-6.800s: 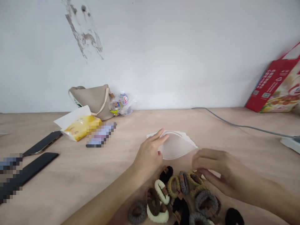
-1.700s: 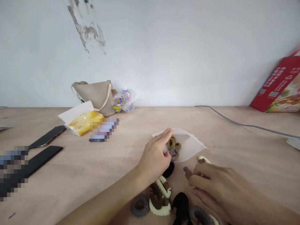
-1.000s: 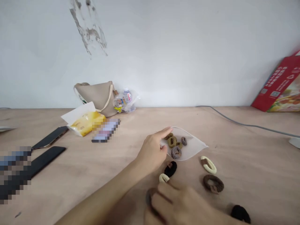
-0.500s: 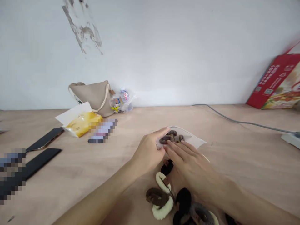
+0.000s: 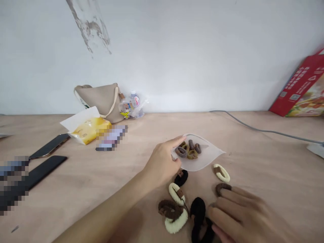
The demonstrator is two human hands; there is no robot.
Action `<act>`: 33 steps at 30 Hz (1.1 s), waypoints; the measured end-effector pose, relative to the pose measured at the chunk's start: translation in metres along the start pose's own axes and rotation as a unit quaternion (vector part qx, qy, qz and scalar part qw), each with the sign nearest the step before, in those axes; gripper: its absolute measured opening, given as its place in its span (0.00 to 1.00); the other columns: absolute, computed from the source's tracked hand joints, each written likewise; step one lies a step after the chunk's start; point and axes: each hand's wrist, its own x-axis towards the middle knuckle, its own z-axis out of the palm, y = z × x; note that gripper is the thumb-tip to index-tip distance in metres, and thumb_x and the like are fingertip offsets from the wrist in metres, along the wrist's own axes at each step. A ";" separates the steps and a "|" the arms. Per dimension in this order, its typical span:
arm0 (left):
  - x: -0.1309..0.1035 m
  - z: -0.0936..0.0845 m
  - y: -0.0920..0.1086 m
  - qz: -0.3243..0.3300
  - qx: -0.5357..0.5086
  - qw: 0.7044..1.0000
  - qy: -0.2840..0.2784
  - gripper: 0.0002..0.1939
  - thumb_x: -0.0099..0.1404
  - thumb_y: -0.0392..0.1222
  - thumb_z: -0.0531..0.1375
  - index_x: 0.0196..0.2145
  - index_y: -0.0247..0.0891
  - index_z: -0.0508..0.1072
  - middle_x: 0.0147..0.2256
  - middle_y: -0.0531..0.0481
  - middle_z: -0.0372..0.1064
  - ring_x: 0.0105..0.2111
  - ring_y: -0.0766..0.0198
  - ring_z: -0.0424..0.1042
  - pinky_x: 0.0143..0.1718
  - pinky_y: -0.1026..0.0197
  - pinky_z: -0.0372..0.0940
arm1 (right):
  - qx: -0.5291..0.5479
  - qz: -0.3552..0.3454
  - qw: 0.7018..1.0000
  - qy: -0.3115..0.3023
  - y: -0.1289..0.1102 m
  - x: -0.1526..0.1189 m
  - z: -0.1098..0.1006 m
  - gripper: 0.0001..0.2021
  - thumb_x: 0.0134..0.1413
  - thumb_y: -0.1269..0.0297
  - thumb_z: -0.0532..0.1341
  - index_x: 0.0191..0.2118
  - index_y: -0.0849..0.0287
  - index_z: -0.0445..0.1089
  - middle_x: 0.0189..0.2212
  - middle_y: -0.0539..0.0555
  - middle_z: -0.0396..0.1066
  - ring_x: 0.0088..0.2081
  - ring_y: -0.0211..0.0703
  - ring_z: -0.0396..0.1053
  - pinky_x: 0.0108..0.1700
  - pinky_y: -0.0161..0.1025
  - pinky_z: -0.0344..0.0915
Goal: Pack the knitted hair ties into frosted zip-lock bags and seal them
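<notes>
My left hand (image 5: 163,160) grips the edge of a translucent frosted pouch (image 5: 211,158), thumb and fingers around its mouth. Several small hair ties (image 5: 192,154), grey, brown and olive, show inside the pouch. Low on the right, my right hand (image 5: 240,214) is curled over the loose ties, and a bit of grey hair tie (image 5: 213,205) peeks out at its fingertips. A dark brown hair tie (image 5: 222,187) touches its fingers. Cream hair tie (image 5: 224,173) lies just beyond. Black hair ties (image 5: 197,211) and a brown hair tie (image 5: 167,208) lie between my arms.
At the left are phones (image 5: 49,146), a yellow tissue pack (image 5: 91,130) and a beige bag (image 5: 98,99). A plastic bag with a bottle (image 5: 134,104) stands by the wall. A grey cable (image 5: 253,128) runs toward the right, below a red box (image 5: 296,89).
My right hand has left the pouch and moved down and right to the loose hair ties. The pouch's contents and a cream tie now show. My left hand stays on the pouch.
</notes>
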 end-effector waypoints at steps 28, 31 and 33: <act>-0.001 0.003 -0.003 0.021 0.026 0.999 -0.009 0.33 0.51 0.22 0.52 0.54 0.41 0.69 0.55 0.55 0.66 0.54 0.59 0.67 0.54 0.59 0.65 | -0.119 0.147 0.970 -0.150 0.072 -0.017 0.019 0.13 0.50 0.76 0.55 0.40 0.55 0.68 0.30 0.51 0.73 0.28 0.44 0.71 0.24 0.36 0.57; -0.001 0.002 -0.002 0.028 0.026 0.999 -0.003 0.31 0.53 0.23 0.52 0.53 0.42 0.70 0.54 0.56 0.67 0.56 0.61 0.65 0.60 0.57 0.56 | -0.105 0.134 0.973 -0.156 0.066 -0.016 0.015 0.12 0.52 0.78 0.52 0.36 0.55 0.68 0.26 0.50 0.71 0.27 0.44 0.70 0.25 0.37 0.58; -0.001 0.002 -0.001 0.029 0.024 0.999 -0.002 0.30 0.54 0.23 0.52 0.53 0.42 0.70 0.54 0.56 0.67 0.55 0.61 0.65 0.60 0.58 0.56 | -0.061 0.087 0.986 -0.125 0.050 -0.015 0.004 0.13 0.57 0.76 0.50 0.36 0.54 0.67 0.26 0.50 0.71 0.27 0.42 0.69 0.26 0.37 0.60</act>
